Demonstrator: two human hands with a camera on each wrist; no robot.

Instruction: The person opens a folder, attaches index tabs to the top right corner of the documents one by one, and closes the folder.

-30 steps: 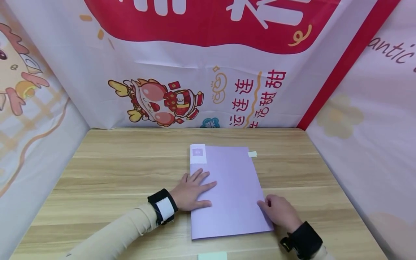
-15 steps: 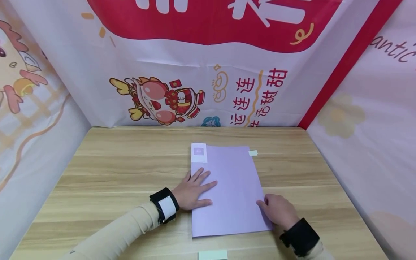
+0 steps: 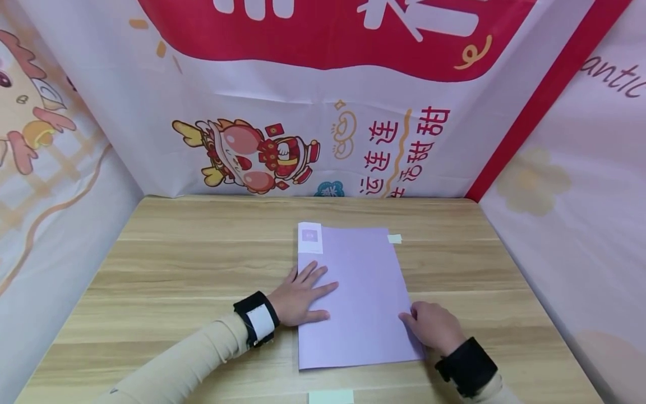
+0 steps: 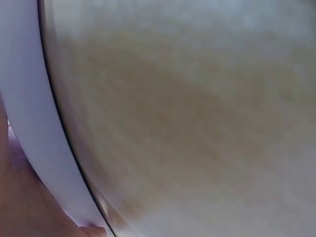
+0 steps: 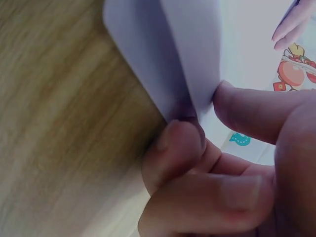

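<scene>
A light purple folder (image 3: 358, 331) lies closed on the wooden table, its spine edge to the left and a white label (image 3: 310, 238) at its top left corner. My left hand (image 3: 300, 300) rests flat on the spine side with fingers spread. At the lower right edge, my right hand (image 3: 436, 328) pinches the folder's cover between thumb and curled fingers. In the right wrist view the thumb (image 5: 252, 111) presses the outside of the cover (image 5: 195, 54). An index fingertip (image 5: 180, 140) sits at its underside, where a narrow gap shows between cover and back.
A pale green tab (image 3: 395, 239) sticks out from the folder's upper right edge. Near the table's front lies a pale green sticky note pad (image 3: 331, 397), cut off by the frame. Printed cloth (image 3: 282, 90) encloses the wooden table (image 3: 202, 252) at the back and both sides.
</scene>
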